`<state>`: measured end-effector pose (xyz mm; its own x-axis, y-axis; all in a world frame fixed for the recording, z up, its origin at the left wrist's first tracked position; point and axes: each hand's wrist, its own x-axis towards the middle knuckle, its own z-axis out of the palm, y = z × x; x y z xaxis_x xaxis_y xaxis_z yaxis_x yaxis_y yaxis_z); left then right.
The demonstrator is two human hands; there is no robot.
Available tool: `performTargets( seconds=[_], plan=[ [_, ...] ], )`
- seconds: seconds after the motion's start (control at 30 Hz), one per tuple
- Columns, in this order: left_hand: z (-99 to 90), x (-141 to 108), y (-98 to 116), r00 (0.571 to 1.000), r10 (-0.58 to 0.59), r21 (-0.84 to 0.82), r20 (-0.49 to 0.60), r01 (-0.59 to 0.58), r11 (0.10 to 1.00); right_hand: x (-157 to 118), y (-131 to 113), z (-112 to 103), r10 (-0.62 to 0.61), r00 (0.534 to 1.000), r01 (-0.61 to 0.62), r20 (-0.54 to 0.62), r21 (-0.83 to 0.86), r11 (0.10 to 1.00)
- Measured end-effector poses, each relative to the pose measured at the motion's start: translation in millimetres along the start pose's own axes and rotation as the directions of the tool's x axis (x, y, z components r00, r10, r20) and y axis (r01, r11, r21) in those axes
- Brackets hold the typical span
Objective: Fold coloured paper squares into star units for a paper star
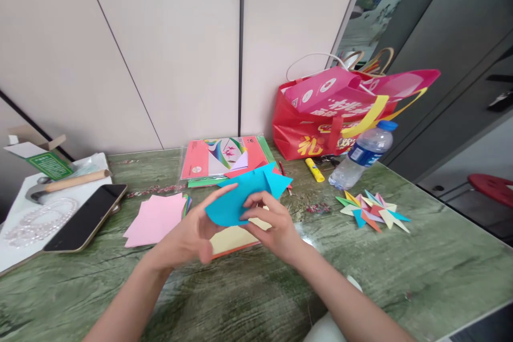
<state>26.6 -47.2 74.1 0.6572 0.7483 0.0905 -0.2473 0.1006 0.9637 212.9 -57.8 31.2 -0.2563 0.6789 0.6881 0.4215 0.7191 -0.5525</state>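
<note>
"above the green tabletop (380, 278), where exactly is the blue paper (228, 207)?"

"raised between both hands, over the cream paper (228, 241). the right hand (274, 227) has thumb and fingertips nearly together, seemingly pinching its lower edge."

"and the left hand (196, 230)?"

"curved round the left end, thumb spread well away; i can't tell whether its fingers grip."

"what could go wrong?"

"if only the right pinch holds, the sheet could swivel and crease askew. pressing too hard might crumple it."
</note>
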Motion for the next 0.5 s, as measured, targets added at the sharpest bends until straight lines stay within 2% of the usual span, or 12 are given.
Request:
performTargets(
  seconds=[0.07,0.13,0.23,0.33,0.5],
  plan=[
    [3.4,2,-2,0.999,0.002,0.056,-0.039,0.000,0.998,1,-1,0,0.000,1.000,-0.001,-0.010,-0.017,1.000],
    [7.2,4,-4,0.990,0.002,0.122,-0.140,0.015,0.992,0,-2,0,-0.002,1.000,0.002,-0.015,-0.030,1.000],
    [10.7,8,-9,0.958,0.015,0.188,-0.288,0.041,0.981,0,-1,2,-0.024,1.000,0.023,-0.014,-0.047,0.999],
    [9.9,10,-13,0.932,0.031,0.187,-0.360,0.039,0.982,0,-3,2,-0.043,0.999,0.042,-0.029,-0.048,0.998],
    [4.2,12,-13,0.897,0.017,0.118,-0.442,0.039,0.992,2,-8,-5,-0.018,0.974,-0.003,-0.224,-0.093,0.996]
  ],
)
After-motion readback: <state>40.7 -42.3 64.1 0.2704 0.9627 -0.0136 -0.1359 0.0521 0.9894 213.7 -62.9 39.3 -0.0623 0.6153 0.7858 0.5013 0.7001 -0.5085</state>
